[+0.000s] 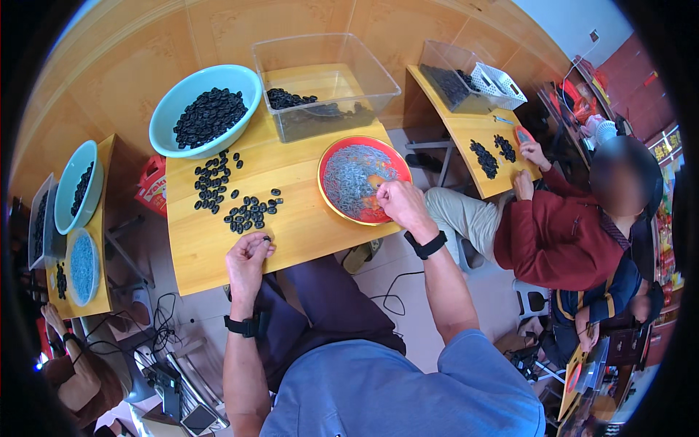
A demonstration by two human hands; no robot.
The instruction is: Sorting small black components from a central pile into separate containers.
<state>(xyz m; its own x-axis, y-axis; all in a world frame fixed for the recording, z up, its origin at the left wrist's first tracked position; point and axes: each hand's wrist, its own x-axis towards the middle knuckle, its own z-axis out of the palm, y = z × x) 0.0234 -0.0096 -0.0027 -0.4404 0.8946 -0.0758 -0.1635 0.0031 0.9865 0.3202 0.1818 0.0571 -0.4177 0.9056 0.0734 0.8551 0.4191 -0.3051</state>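
At the near edge of the wooden table (291,182), my left hand (247,261) pinches a small black oval piece (267,239) between thumb and finger. My right hand (402,202) is over the right side of a red plate (325,197) heaped with small silvery metal pins (358,175). Its fingers are closed at the pins; whatever they grip is hidden. Just beyond my left hand lies a loose group of black oval pieces (247,213). A second loose group (210,186) is spread farther back on the left.
Behind the groups stand a light-blue basin (164,131) of black pieces and a clear plastic bin (328,131). On the right, a person in a dark red top (553,233) works at another table (466,142). Another person (87,371) sits at left. Cables (164,324) trail over the floor.
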